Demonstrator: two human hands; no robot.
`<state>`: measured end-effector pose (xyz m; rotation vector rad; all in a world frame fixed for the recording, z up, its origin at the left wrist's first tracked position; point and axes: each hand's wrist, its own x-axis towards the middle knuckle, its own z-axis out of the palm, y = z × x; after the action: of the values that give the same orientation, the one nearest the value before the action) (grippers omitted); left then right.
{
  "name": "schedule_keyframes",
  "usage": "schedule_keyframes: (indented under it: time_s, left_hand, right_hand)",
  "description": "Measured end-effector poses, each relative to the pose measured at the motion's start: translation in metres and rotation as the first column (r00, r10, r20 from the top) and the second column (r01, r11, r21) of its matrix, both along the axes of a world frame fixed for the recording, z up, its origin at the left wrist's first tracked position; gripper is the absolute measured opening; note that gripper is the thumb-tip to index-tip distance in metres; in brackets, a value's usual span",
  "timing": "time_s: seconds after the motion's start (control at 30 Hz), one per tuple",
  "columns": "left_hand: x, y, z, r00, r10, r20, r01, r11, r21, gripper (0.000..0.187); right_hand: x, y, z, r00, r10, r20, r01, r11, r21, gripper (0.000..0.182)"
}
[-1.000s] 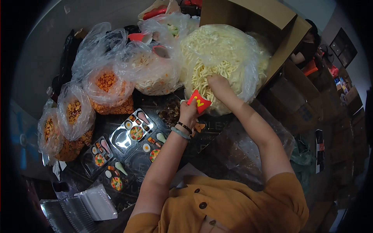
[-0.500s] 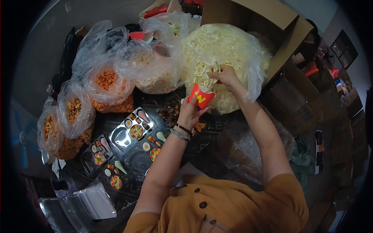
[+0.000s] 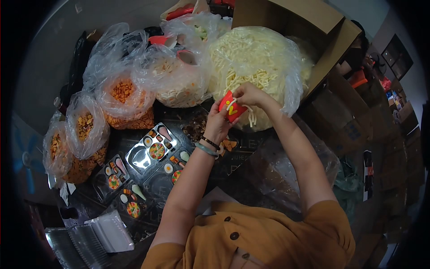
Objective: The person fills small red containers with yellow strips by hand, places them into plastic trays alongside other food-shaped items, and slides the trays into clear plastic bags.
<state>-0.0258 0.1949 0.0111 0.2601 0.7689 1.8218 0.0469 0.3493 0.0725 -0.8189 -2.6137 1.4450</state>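
My left hand (image 3: 217,123) is wrapped round a small red fries carton (image 3: 231,107) with a yellow mark on its front. Over the carton's mouth, my right hand (image 3: 250,95) pinches several pale yellow fry-shaped sticks (image 3: 252,117); some dangle below the fingers, and one curls across the carton's front. How many are inside the carton is hidden. Just behind both hands stands a large clear bag of the same pale sticks (image 3: 255,54), its mouth open towards me.
Clear bags of small orange pieces (image 3: 122,92) and pale pieces (image 3: 179,96) line the left. Clear trays with miniature food pieces (image 3: 156,151) lie on the dark table. Stacked clear plastic packaging (image 3: 89,242) sits lower left. A cardboard box (image 3: 329,58) stands behind the big bag.
My right hand has come down from the big bag to the carton's mouth with the pale sticks in its fingers. My left hand still holds the carton, now tilted a little differently.
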Motion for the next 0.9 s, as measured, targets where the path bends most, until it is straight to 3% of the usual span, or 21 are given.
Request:
schedule_keyframes:
  time_s: [0.07, 0.13, 0.17, 0.23, 0.27, 0.33, 0.37, 0.43, 0.47, 0.53, 0.57, 0.63, 0.67, 0.73, 0.77, 0.83, 0.9]
  left_hand:
    - [0.000, 0.001, -0.002, 0.999, -0.027, 0.023, 0.027, 1.000, 0.000, 0.032]
    - [-0.004, 0.002, -0.006, 0.998, -0.048, 0.043, 0.048, 0.999, 0.001, 0.033]
    - [-0.006, 0.003, -0.007, 0.996, -0.033, 0.080, 0.032, 0.999, 0.010, 0.033]
    - [-0.007, 0.003, -0.002, 0.993, -0.015, 0.119, 0.013, 1.000, 0.023, 0.033]
    - [-0.005, 0.002, 0.001, 0.993, 0.005, 0.117, -0.007, 1.000, 0.019, 0.033]
    - [-0.004, 0.003, 0.000, 0.993, 0.020, 0.115, -0.022, 1.000, 0.012, 0.033]
    - [-0.006, 0.005, -0.004, 0.991, -0.030, 0.130, 0.029, 1.000, 0.007, 0.032]
    - [-0.006, 0.002, -0.006, 0.986, -0.082, 0.144, 0.083, 0.997, -0.003, 0.031]
    - [-0.006, 0.000, -0.006, 0.984, -0.059, 0.166, 0.057, 0.998, 0.013, 0.030]
    - [-0.010, -0.003, -0.006, 0.981, -0.029, 0.192, 0.023, 0.999, 0.032, 0.029]
    - [-0.014, -0.005, -0.006, 0.978, -0.032, 0.208, 0.022, 0.998, 0.052, 0.028]
    - [-0.023, -0.010, -0.009, 0.974, -0.031, 0.225, 0.015, 0.997, 0.070, 0.027]
    - [-0.026, -0.011, -0.011, 0.977, -0.039, 0.211, 0.020, 0.996, 0.087, 0.027]
    - [-0.032, -0.013, -0.013, 0.979, -0.051, 0.197, 0.032, 0.994, 0.101, 0.027]
    - [-0.033, -0.014, -0.014, 0.976, -0.092, 0.198, 0.069, 0.991, 0.116, 0.027]
    - [-0.036, -0.014, -0.014, 0.972, -0.132, 0.195, 0.107, 0.985, 0.133, 0.027]
    - [-0.038, -0.016, -0.012, 0.970, -0.180, 0.165, 0.157, 0.977, 0.143, 0.028]
  right_hand:
    - [0.002, -0.002, 0.005, 0.993, 0.068, 0.095, -0.074, 0.996, 0.054, 0.022]
    - [0.005, 0.001, 0.010, 0.999, 0.004, -0.034, -0.012, 0.967, -0.254, 0.023]
    - [0.005, 0.001, 0.008, 0.999, 0.006, -0.033, -0.014, 0.967, -0.253, 0.023]
    - [0.005, -0.003, 0.007, 0.980, -0.076, -0.183, 0.093, 0.992, 0.084, 0.025]
    - [0.005, -0.004, 0.007, 0.980, -0.075, -0.183, 0.092, 0.992, 0.086, 0.025]
    - [0.005, -0.016, 0.020, 0.998, 0.049, 0.031, -0.058, 0.887, 0.458, 0.027]
    - [0.006, -0.013, 0.019, 0.998, 0.045, 0.031, -0.055, 0.888, 0.456, 0.027]
    - [0.005, -0.006, 0.015, 0.981, 0.167, 0.093, -0.184, 0.959, 0.218, 0.029]
    - [0.006, -0.004, 0.013, 0.982, 0.167, 0.091, -0.183, 0.959, 0.218, 0.029]
    - [0.009, -0.002, 0.012, 0.967, -0.014, -0.254, 0.024, 0.999, 0.033, 0.033]
    - [0.014, 0.000, 0.014, 0.967, -0.010, -0.253, 0.019, 0.999, 0.035, 0.033]
    - [0.026, -0.009, 0.024, 0.993, -0.025, -0.119, 0.049, 0.978, 0.202, 0.051]
    - [0.030, -0.014, 0.021, 0.993, -0.023, -0.118, 0.047, 0.979, 0.200, 0.051]
    - [0.038, -0.024, 0.015, 0.953, 0.181, -0.243, -0.108, 0.952, 0.287, 0.070]
    - [0.039, -0.025, 0.015, 0.954, 0.177, -0.243, -0.104, 0.953, 0.286, 0.070]
    - [0.035, -0.025, 0.015, 0.991, 0.042, -0.125, -0.051, 0.996, -0.075, 0.081]
    - [0.032, -0.018, 0.012, 0.988, 0.038, -0.149, -0.057, 0.991, -0.120, 0.076]
